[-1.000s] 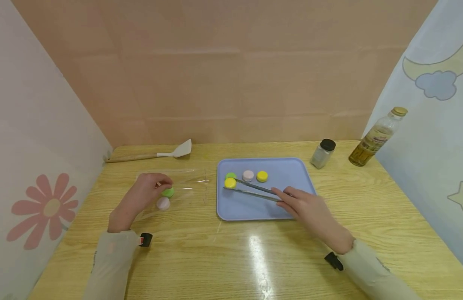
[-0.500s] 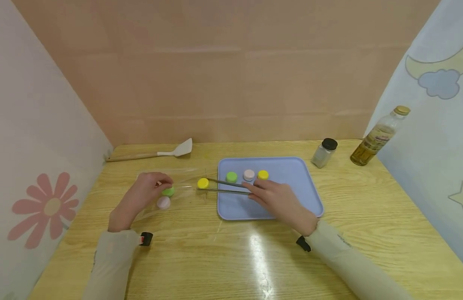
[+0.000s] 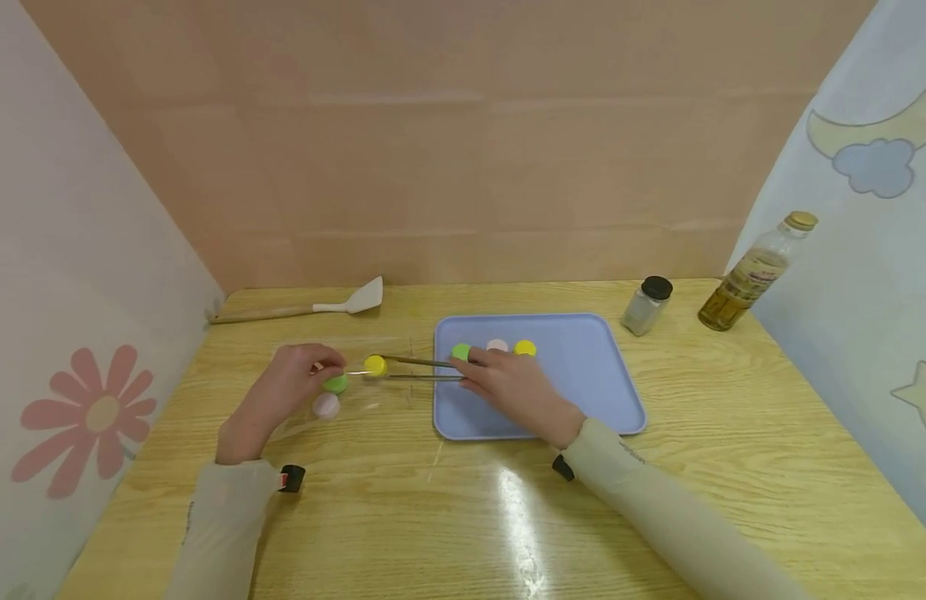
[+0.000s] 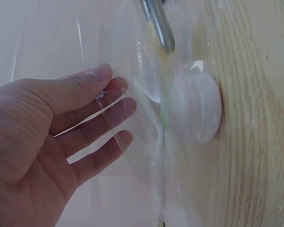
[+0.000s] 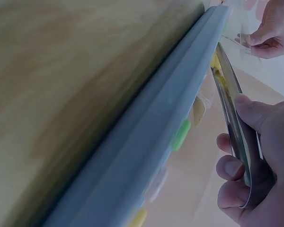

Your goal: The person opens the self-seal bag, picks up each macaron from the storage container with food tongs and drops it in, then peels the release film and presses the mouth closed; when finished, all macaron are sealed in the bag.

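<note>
My left hand [image 3: 282, 392] pinches the edge of a clear plastic bag [image 4: 128, 52] between thumb and index finger, its other fingers spread behind the film. A green macaron [image 3: 336, 384] and a pale pink macaron [image 4: 199, 109] lie within the bag, just beside that hand. With my right hand [image 3: 518, 393] I grip metal tongs [image 5: 232, 94], thumb on one arm and fingers on the other. Between the tong tips is a yellow macaron [image 3: 375, 366], over the right part of the bag and close to the left fingertips.
A blue tray [image 3: 583, 408] under the right hand bears a green macaron [image 3: 460, 352], a pale pink one [image 3: 497, 345] and a yellow one [image 3: 526, 347]. Behind are a spatula [image 3: 297, 312], a black-lidded jar [image 3: 646, 307] and an oil bottle [image 3: 755, 275].
My right hand has moved left, carrying the yellow macaron in the tongs from above the tray to over the bag. The left hand has stayed in place, still pinching the film.
</note>
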A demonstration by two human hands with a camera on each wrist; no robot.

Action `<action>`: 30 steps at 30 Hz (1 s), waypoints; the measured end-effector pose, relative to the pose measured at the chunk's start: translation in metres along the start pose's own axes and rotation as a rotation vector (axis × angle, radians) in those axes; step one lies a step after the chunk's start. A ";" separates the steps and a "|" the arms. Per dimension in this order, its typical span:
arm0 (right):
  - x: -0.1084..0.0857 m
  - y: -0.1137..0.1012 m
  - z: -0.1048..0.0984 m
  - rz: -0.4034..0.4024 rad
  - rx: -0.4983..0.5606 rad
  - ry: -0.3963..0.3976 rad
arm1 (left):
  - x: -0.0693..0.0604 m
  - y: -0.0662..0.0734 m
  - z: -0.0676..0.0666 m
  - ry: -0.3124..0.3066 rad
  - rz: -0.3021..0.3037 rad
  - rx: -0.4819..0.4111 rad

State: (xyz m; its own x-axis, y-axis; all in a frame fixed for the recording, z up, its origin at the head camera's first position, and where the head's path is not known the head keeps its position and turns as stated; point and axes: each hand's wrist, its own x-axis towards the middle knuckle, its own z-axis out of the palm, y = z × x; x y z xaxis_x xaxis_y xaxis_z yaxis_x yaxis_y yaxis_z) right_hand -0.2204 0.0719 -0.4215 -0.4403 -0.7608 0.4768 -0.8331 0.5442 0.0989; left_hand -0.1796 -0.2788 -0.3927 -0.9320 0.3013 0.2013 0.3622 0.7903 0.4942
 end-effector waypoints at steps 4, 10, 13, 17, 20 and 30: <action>0.012 -0.003 0.008 -0.008 0.023 -0.019 | -0.001 0.000 -0.002 0.007 0.008 -0.002; 0.025 -0.008 0.014 -0.026 -0.004 -0.016 | -0.001 0.001 -0.001 0.026 0.021 0.011; 0.029 -0.010 0.015 -0.023 -0.035 0.000 | 0.000 0.000 0.000 0.033 0.027 0.010; 0.034 -0.012 0.017 -0.003 -0.039 -0.006 | 0.001 -0.002 0.000 0.034 0.038 0.014; 0.037 -0.013 0.019 0.012 -0.011 -0.025 | 0.002 -0.003 0.000 0.030 0.041 0.024; 0.046 -0.020 0.024 0.041 0.020 -0.065 | 0.001 -0.002 -0.001 0.021 0.034 0.013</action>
State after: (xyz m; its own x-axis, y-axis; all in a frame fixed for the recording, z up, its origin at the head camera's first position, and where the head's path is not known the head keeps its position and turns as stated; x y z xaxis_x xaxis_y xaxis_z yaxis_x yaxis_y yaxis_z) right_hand -0.2320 0.0177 -0.4220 -0.4946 -0.7598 0.4219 -0.8201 0.5688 0.0628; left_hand -0.1807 -0.2804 -0.3928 -0.9187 0.3168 0.2359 0.3934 0.7865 0.4760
